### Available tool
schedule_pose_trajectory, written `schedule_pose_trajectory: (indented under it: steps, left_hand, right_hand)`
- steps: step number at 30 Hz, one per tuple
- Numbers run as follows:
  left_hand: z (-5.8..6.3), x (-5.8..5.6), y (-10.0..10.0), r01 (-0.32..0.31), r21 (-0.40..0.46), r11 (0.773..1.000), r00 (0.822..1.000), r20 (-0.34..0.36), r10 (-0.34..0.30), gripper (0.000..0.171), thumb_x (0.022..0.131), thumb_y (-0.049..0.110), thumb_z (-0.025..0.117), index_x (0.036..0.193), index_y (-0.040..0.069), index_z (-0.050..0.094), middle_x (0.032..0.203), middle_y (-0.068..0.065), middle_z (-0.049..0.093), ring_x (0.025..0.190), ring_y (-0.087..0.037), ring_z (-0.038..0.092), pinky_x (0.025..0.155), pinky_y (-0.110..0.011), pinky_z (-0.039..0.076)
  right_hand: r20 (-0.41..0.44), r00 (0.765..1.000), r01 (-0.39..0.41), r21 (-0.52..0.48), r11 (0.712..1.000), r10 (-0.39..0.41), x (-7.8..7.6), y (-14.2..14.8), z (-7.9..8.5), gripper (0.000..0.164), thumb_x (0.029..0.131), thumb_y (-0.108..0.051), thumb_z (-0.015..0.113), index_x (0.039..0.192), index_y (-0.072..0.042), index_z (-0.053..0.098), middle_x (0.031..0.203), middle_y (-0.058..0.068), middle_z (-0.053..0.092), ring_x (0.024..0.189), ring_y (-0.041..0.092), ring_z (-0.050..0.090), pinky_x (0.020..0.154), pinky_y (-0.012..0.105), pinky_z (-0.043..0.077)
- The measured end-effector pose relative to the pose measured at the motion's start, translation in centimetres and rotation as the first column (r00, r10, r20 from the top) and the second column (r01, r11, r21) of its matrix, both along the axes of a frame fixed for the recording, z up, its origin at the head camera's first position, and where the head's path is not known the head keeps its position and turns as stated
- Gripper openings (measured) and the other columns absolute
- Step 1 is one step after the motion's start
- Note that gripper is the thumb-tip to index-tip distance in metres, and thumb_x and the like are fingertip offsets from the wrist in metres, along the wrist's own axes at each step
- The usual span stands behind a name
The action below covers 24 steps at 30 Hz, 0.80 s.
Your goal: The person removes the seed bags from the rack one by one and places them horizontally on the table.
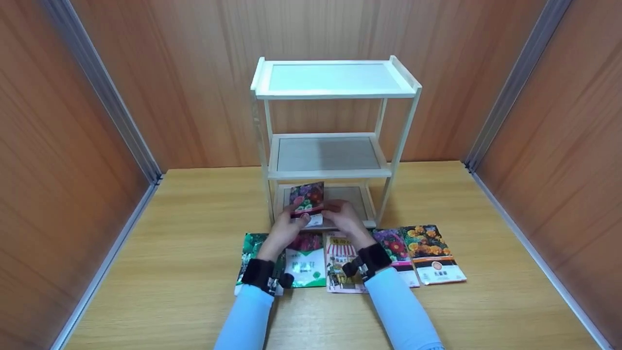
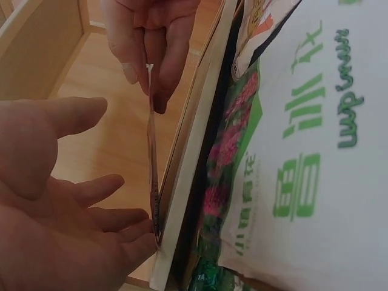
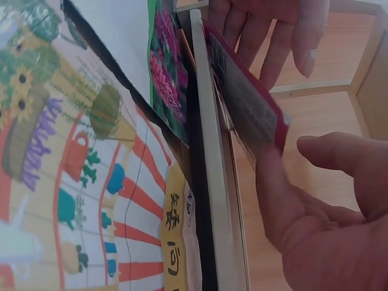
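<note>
A flowered seed packet (image 1: 307,195) stands tilted over the front of the cart's bottom shelf (image 1: 359,197). In the right wrist view the packet (image 3: 248,100) shows its barcode side. My right hand (image 1: 342,216) holds its right edge, which lies between thumb and fingers. At the other end, my left hand (image 1: 286,231) touches it with spread fingers. From the left wrist, the packet (image 2: 153,151) appears edge-on, and the left thumb is clear of it. In front of the cart, a row of several seed packets includes one with orange flowers (image 1: 428,241) and one with a striped awning (image 1: 340,250).
The white cart has a top tray (image 1: 335,95) and a middle shelf (image 1: 330,174) above the hands. Its slim right post (image 1: 401,141) stands beside the right hand. Wooden panels (image 1: 194,97) close off the back and both sides of the table (image 1: 160,272).
</note>
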<state>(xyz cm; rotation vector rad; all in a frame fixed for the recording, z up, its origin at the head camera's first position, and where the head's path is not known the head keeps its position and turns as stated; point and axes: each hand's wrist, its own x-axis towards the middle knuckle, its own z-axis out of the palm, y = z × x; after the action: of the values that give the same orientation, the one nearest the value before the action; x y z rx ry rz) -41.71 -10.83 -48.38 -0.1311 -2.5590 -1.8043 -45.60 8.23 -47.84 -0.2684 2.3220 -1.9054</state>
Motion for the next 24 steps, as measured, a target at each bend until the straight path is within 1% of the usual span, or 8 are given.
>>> schedule_pose_trajectory:
  steps: [5,8,10,14,17,19,21,24]
  left_hand:
    - [0.2,0.0,-0.1,0.007,-0.012,1.0,1.0,0.025,-0.007,0.066,0.095,0.034,0.057,0.146,0.004,0.03,0.15,-0.019,0.029,0.138,-0.033,0.026,0.11,-0.05,0.026]
    - [0.1,0.1,-0.1,0.024,-0.003,1.0,1.0,0.02,-0.024,0.066,0.094,0.038,0.057,0.146,0.005,0.032,0.149,-0.019,0.031,0.138,-0.033,0.027,0.11,-0.05,0.027]
    - [0.1,0.2,-0.1,0.038,0.0,0.999,0.999,0.011,-0.038,0.066,0.094,0.039,0.058,0.145,0.007,0.033,0.148,-0.018,0.033,0.137,-0.033,0.029,0.109,-0.05,0.029]
    - [0.2,0.1,0.0,0.056,0.003,0.998,0.998,0.007,-0.056,0.062,0.094,0.038,0.058,0.145,0.011,0.036,0.148,-0.017,0.034,0.137,-0.032,0.03,0.108,-0.048,0.031]
    - [0.3,0.2,0.0,0.004,-0.001,1.0,1.0,0.024,-0.004,0.063,0.094,0.036,0.058,0.145,0.009,0.035,0.149,-0.017,0.032,0.138,-0.031,0.028,0.11,-0.047,0.029]
    - [0.4,0.2,0.0,-0.042,0.014,0.999,0.999,0.029,0.042,0.065,0.093,0.033,0.059,0.145,0.005,0.031,0.15,-0.018,0.03,0.139,-0.032,0.026,0.111,-0.047,0.026]
    - [0.6,0.2,0.0,-0.091,0.046,0.995,0.995,0.04,0.089,0.067,0.093,0.03,0.059,0.146,0.004,0.027,0.15,-0.018,0.028,0.139,-0.031,0.023,0.112,-0.046,0.023]
    - [0.7,0.4,0.1,-0.126,0.102,0.987,0.991,0.052,0.121,0.068,0.093,0.028,0.058,0.146,0.004,0.024,0.15,-0.019,0.027,0.14,-0.03,0.023,0.112,-0.044,0.024]
  right_hand:
    - [0.028,1.0,-0.006,-0.045,0.999,0.007,-0.1,0.1,0.0,0.044,0.089,-0.005,0.063,0.13,0.007,0.05,0.122,0.022,0.059,0.104,0.028,0.063,0.083,0.031,0.054]
    - [0.043,0.999,0.0,-0.063,0.998,0.002,-0.1,0.1,-0.1,0.043,0.088,-0.005,0.065,0.128,0.006,0.052,0.119,0.021,0.061,0.1,0.028,0.064,0.081,0.031,0.055]
    - [0.041,0.999,0.002,-0.048,0.999,0.0,-0.1,0.1,-0.2,0.042,0.088,-0.005,0.066,0.127,0.005,0.054,0.117,0.02,0.063,0.098,0.027,0.065,0.08,0.031,0.055]
    - [0.038,0.999,0.021,0.032,0.999,-0.022,-0.3,0.4,0.0,0.04,0.086,-0.007,0.068,0.124,0.0,0.058,0.111,0.015,0.066,0.094,0.022,0.066,0.077,0.03,0.055]
    - [0.049,0.998,0.041,0.038,0.998,-0.043,-0.2,0.7,0.4,0.042,0.085,-0.008,0.07,0.125,-0.002,0.059,0.112,0.013,0.067,0.093,0.022,0.066,0.077,0.03,0.055]
    - [0.054,0.998,0.044,0.011,0.999,-0.044,-0.1,0.9,0.6,0.044,0.085,-0.007,0.07,0.126,-0.003,0.058,0.114,0.013,0.066,0.094,0.022,0.066,0.077,0.03,0.055]
    - [0.054,0.998,0.032,-0.021,0.999,-0.031,0.1,1.0,0.9,0.045,0.085,-0.007,0.069,0.128,-0.002,0.056,0.117,0.015,0.064,0.096,0.023,0.066,0.078,0.032,0.055]
    - [0.066,0.998,0.013,-0.049,0.999,-0.01,0.6,1.2,1.3,0.046,0.085,-0.006,0.068,0.129,-0.001,0.055,0.118,0.016,0.063,0.097,0.024,0.065,0.081,0.035,0.055]
